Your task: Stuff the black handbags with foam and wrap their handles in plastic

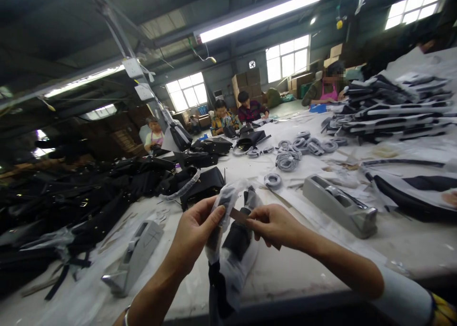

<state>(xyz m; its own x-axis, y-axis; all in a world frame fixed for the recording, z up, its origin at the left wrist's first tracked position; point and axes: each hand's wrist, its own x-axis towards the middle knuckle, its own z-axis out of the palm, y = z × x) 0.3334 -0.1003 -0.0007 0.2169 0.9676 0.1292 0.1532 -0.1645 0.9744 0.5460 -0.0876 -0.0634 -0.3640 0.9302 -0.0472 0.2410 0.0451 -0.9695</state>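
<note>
My left hand [200, 231] is closed round a black strap wrapped in clear plastic film [224, 197], thumb pressed on top. Between the thumb and fingers of my right hand [271, 223] is a thin brown strip [240, 216], its near end touching or close to the wrapped strap. Under both hands lies a black piece partly covered in film [237, 238], its lower end hanging at the table edge. Whether it joins the strap, I cannot tell. Grey tape dispensers stand on either side, one on the left [137, 254] and one on the right [339, 207].
Black bags [89, 192] heap up along the left of the white table [285, 283]. Coiled wrapped straps [287, 159] lie beyond my hands. A tall stack of wrapped black pieces [389, 107] is at the right. Several people sit working across the table.
</note>
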